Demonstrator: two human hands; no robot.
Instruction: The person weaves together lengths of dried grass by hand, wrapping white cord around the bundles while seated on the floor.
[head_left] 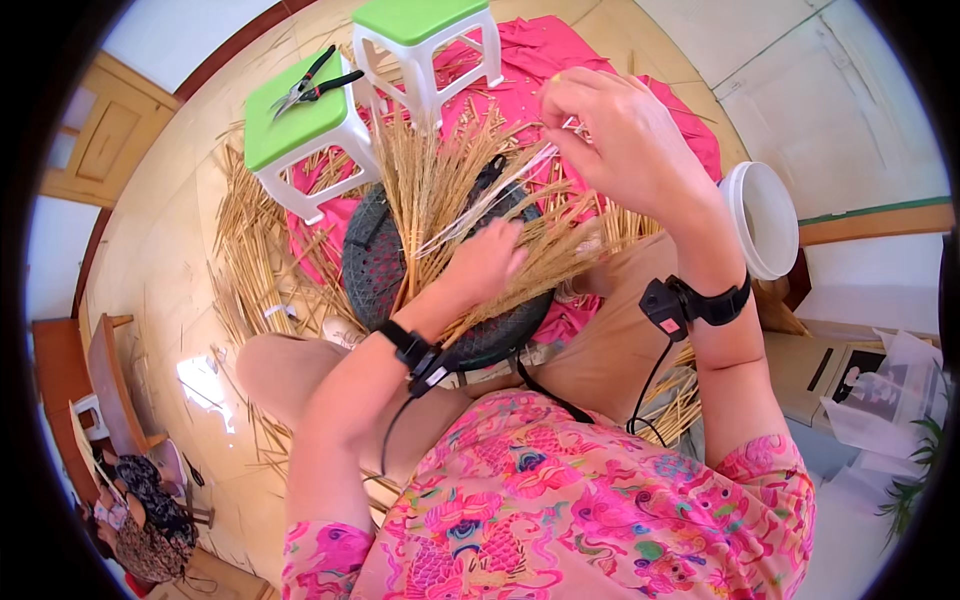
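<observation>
My right hand is raised above the pink cloth, its fingers pinched together on white string. The pale strands slant down from it toward a fan of dried grass plumes. Lower and to the left, my left hand is closed over the dried stalks, its fingers curled and slightly blurred. What sits inside that fist is hidden. A second spray of dried grass spreads to the right from beneath it. Both sprays lie over a round dark woven seat or basket between my knees.
Two white stools with green tops stand ahead; black-handled pruning shears lie on the nearer one. Loose straw stalks litter the floor and pink cloth. A white bucket is at right. Another person sits far left.
</observation>
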